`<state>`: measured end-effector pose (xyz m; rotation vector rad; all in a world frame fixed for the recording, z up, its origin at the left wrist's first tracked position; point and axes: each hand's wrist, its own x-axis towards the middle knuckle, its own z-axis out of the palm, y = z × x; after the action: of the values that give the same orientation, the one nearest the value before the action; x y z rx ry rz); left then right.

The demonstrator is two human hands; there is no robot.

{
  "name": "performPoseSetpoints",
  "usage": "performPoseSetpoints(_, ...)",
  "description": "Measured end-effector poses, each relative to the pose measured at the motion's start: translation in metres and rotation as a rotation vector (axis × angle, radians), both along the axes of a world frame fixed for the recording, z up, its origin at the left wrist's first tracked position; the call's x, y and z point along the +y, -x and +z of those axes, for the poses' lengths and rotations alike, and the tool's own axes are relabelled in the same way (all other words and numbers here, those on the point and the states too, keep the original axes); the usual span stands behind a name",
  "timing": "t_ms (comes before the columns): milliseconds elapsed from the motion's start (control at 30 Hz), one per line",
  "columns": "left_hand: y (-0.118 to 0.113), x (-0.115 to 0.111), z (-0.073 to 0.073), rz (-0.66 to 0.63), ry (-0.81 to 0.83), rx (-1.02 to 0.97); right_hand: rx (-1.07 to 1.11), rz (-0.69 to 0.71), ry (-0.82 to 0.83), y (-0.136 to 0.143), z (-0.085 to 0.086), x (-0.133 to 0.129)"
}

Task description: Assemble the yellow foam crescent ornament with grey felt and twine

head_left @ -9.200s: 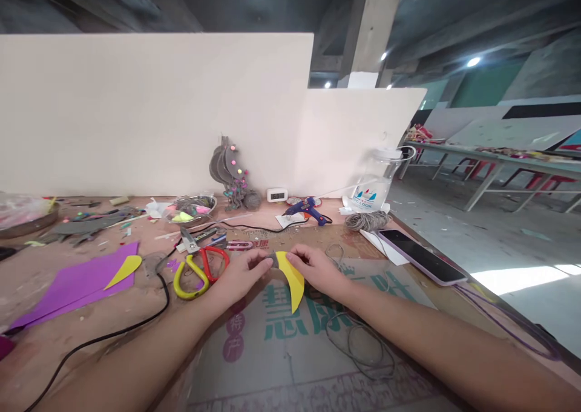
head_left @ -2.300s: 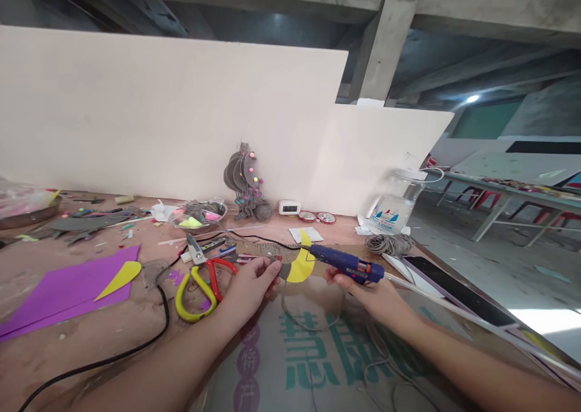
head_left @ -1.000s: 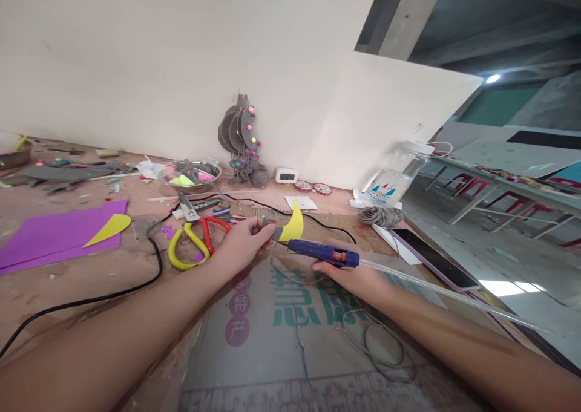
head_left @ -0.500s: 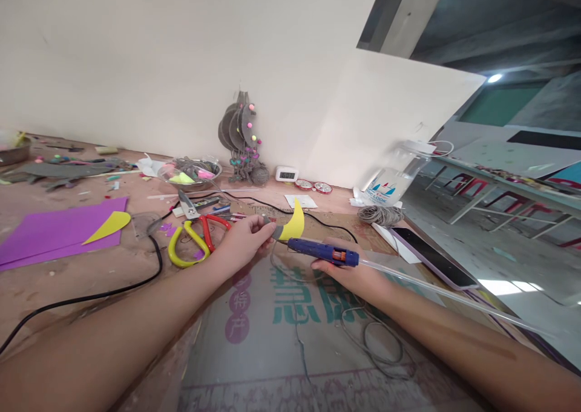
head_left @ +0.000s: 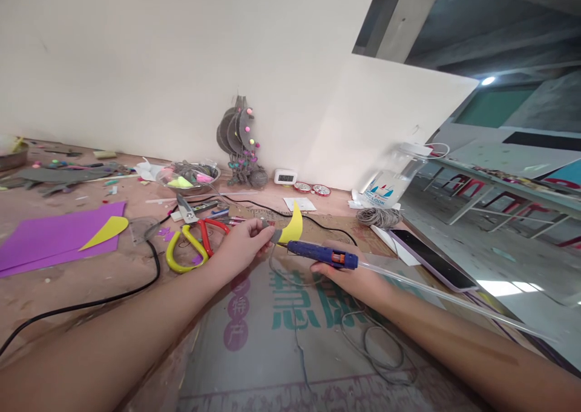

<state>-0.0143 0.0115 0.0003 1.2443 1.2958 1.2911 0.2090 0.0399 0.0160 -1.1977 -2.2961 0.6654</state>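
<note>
Between the thumb and fingers of my left hand (head_left: 247, 240) is a yellow crescent-shaped piece (head_left: 293, 225), its lower end wrapped in grey cord (head_left: 276, 236). My right hand (head_left: 340, 270) is closed around a blue glue gun (head_left: 320, 253), and a long clear glue stick (head_left: 436, 291) runs out of its back. The gun's nozzle points left and is at the wrapped end of the crescent; whether it touches cannot be made out. Grey cord (head_left: 381, 359) trails in loops on the board below. Scissors (head_left: 187, 248) with yellow and red handles lie beside my left wrist.
Purple sheets (head_left: 45, 242) with a yellow cutout (head_left: 106, 232) lie left, near a black cable (head_left: 122, 289). Behind are a bowl of craft bits (head_left: 186, 185), a grey decorated ornament (head_left: 240, 140) and a small clock (head_left: 285, 176). Right are a plastic jar (head_left: 388, 176), grey cord bundle (head_left: 379, 217) and phone (head_left: 433, 259).
Both hands keep nearly the same pose, with the nozzle still at the crescent's lower end. The camera view has shifted slightly.
</note>
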Motion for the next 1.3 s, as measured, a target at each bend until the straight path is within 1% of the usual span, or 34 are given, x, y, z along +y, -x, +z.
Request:
performPoseSetpoints(233, 0.001, -0.002, 0.001, -0.014, 0.008, 0.028, 0.016, 0.016, 0.015, -0.004, -0.005, 0.003)
performPoseSetpoints(400, -0.001, -0.003, 0.004, -0.015, 0.023, 0.043, 0.049, 0.009, 0.033, -0.004, -0.005, 0.004)
performPoseSetpoints(533, -0.001, -0.004, 0.006, -0.007, 0.034, 0.052, 0.068, 0.013, 0.016, -0.004, -0.004, 0.005)
performPoseSetpoints(767, -0.001, -0.003, 0.002, -0.021, 0.030, 0.038, 0.092, 0.002, 0.026, -0.005, -0.006, 0.006)
performPoseSetpoints(1067, 0.001, 0.002, -0.003, -0.025, 0.000, 0.086, 0.077, -0.029, 0.001, -0.002, 0.001, 0.004)
performPoseSetpoints(1167, 0.002, 0.002, -0.004, -0.036, -0.009, 0.089, 0.091, -0.042, -0.001, -0.003, -0.001, 0.005)
performPoseSetpoints(1300, 0.001, -0.001, -0.001, -0.045, -0.001, 0.087, 0.097, -0.049, 0.032, -0.005, -0.005, 0.007)
